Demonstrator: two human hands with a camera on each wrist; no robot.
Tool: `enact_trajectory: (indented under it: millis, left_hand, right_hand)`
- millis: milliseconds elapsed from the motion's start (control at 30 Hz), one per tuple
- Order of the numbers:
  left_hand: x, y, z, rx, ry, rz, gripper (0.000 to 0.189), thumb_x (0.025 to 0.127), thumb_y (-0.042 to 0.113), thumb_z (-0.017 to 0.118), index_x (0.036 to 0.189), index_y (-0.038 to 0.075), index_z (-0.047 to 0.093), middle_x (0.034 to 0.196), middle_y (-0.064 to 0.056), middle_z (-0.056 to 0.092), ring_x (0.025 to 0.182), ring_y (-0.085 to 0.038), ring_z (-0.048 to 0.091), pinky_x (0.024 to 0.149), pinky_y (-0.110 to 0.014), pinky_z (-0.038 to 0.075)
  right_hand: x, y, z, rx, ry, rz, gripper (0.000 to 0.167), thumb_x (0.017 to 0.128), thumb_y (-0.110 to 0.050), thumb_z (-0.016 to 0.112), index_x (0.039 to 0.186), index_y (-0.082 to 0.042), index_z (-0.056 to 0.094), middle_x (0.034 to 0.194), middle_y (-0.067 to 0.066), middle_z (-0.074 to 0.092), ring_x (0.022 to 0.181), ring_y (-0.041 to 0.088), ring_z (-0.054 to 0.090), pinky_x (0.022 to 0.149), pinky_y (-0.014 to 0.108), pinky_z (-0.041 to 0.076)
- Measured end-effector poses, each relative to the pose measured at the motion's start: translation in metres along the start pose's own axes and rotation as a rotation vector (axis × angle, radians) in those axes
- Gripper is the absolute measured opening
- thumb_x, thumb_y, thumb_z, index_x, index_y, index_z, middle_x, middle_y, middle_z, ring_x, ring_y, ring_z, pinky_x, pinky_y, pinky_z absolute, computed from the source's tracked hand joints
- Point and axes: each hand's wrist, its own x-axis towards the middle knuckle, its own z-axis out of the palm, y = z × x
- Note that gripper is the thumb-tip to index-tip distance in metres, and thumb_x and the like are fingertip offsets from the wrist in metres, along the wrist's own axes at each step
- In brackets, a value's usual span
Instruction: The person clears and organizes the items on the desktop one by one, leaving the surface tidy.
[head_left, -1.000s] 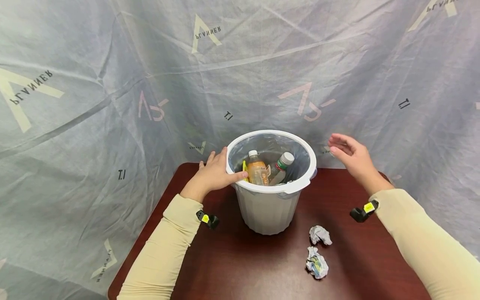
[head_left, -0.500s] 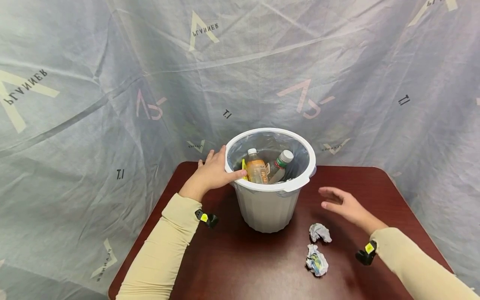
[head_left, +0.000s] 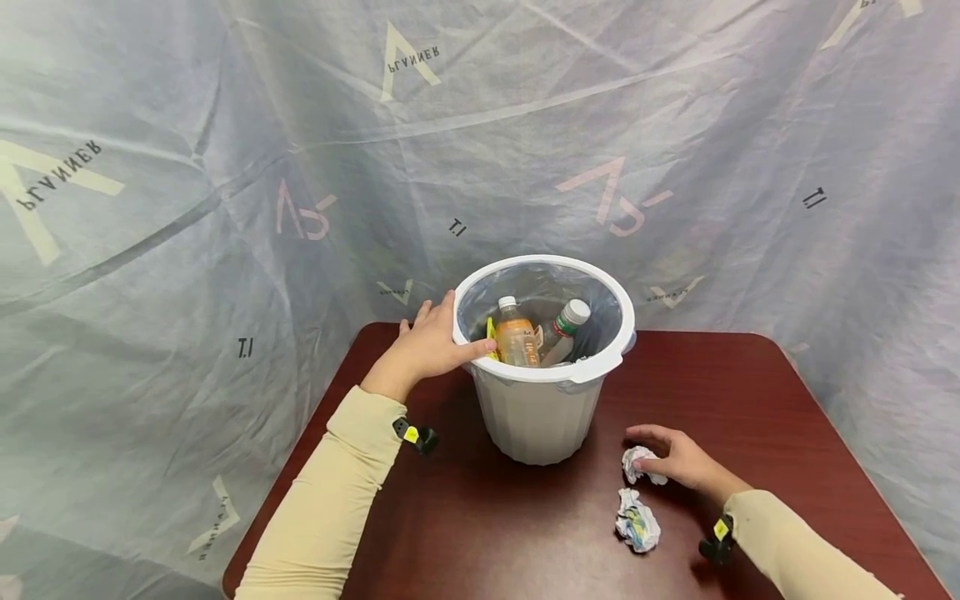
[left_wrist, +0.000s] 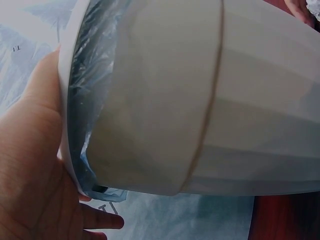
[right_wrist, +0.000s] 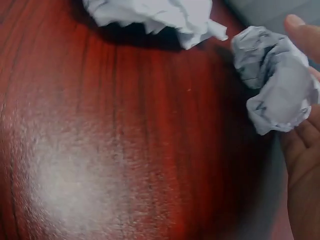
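A white trash bin (head_left: 534, 417) with a clear liner stands on the table. My left hand (head_left: 427, 346) holds its rim at the left, the thumb reaching over the edge and the other fingers spread outside. The left wrist view shows that palm (left_wrist: 35, 150) against the rim. My right hand (head_left: 682, 460) is low over the table, thumb and fingers around a crumpled paper ball (head_left: 633, 461); in the right wrist view the ball (right_wrist: 280, 85) lies against the fingers. A second paper ball (head_left: 637, 523), with a coloured print, lies nearer to me.
Inside the bin are an orange-labelled plastic bottle (head_left: 517, 340), another bottle with a grey cap (head_left: 576, 312) and something yellow (head_left: 491, 329). The dark red table (head_left: 480, 533) has a grey printed sheet (head_left: 480, 125) hanging behind it.
My right hand has come down from beside the bin's rim to the farther paper ball, and its fingers have closed around it. The left hand stays on the rim.
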Motion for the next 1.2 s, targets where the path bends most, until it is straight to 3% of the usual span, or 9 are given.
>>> enact_trajectory:
  millis: [233,400,667,967,1200]
  left_hand:
    - [0.001,0.001,0.003,-0.001,0.001,0.0,0.126,0.077,0.085,0.057,0.164,0.012,0.002,0.168,-0.009,0.018,0.155,-0.036,0.006,0.116,-0.07,0.008]
    - [0.003,0.0,0.003,-0.003,-0.001,0.003,0.126,0.077,0.085,0.057,0.164,0.012,0.002,0.168,-0.009,0.018,0.155,-0.036,0.005,0.116,-0.07,0.007]
    - [0.001,0.003,0.004,0.01,-0.007,-0.004,0.124,0.079,0.082,0.057,0.164,0.01,0.001,0.168,-0.011,0.018,0.155,-0.036,0.005,0.116,-0.069,0.007]
    - [0.001,0.006,0.004,0.023,-0.01,-0.009,0.123,0.08,0.082,0.057,0.164,0.01,0.002,0.168,-0.012,0.019,0.155,-0.037,0.006,0.116,-0.07,0.007]
    - [-0.001,0.005,-0.001,0.031,-0.01,-0.018,0.124,0.079,0.083,0.056,0.164,0.01,0.001,0.168,-0.011,0.018,0.155,-0.036,0.004,0.116,-0.07,0.007]
  right_hand:
    - [-0.004,0.005,0.001,-0.104,0.021,0.056,0.039,0.087,-0.014,0.081,0.12,0.004,0.069,0.092,0.008,0.073,0.073,0.003,0.063,0.061,0.024,0.054]
    - [-0.003,0.005,-0.002,-0.13,0.023,0.083,0.037,0.087,-0.015,0.081,0.119,0.002,0.071,0.087,0.001,0.073,0.069,0.002,0.062,0.059,0.025,0.054]
    - [0.01,-0.001,-0.028,-0.153,0.116,0.099,0.036,0.088,-0.012,0.079,0.118,0.005,0.071,0.092,0.008,0.073,0.071,0.004,0.063,0.059,0.027,0.055]
    - [0.046,-0.059,-0.083,-0.219,0.264,0.046,0.035,0.091,-0.015,0.078,0.12,0.003,0.071,0.098,0.013,0.075,0.071,0.005,0.065,0.057,0.025,0.055]
    - [0.081,-0.128,-0.122,-0.258,0.408,0.058,0.043,0.09,-0.026,0.08,0.124,-0.002,0.071,0.091,-0.014,0.071,0.073,0.001,0.061,0.059,0.02,0.051]
